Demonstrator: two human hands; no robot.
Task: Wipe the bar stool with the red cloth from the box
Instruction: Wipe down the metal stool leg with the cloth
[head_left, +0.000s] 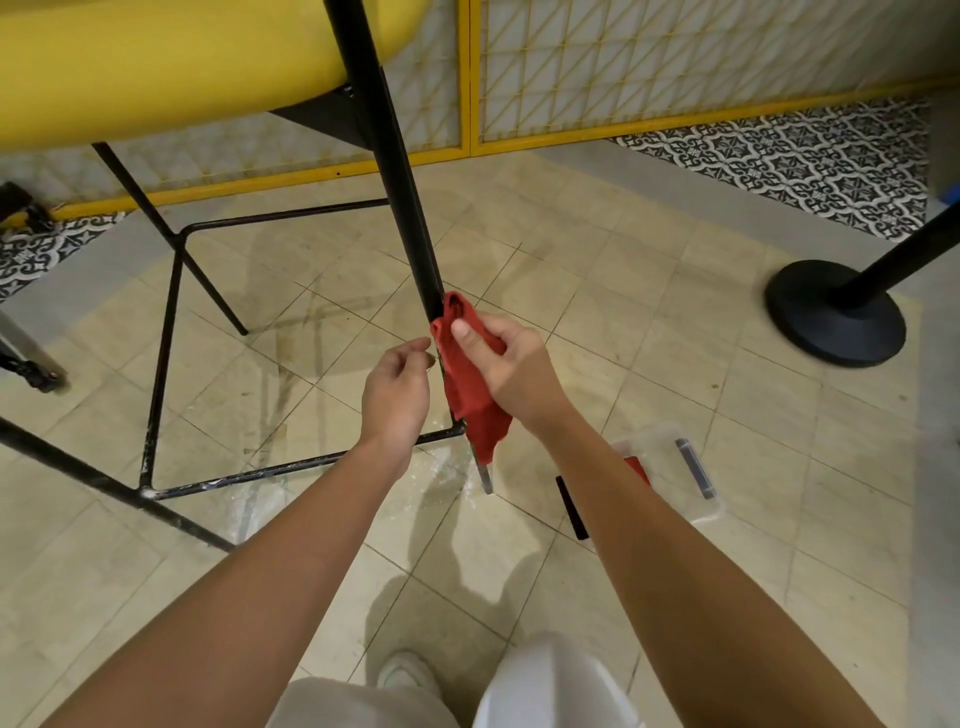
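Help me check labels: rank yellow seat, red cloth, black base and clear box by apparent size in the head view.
1. yellow seat
2. black base
3. red cloth and clear box: alike; right arm partly hides box.

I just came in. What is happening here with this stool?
A person is wiping one black leg of the yellow stool. The right hand grips the red cloth against the leg, low down. The left hand is beside the leg, and it is unclear whether it touches. The clear box lies on the floor nearby.
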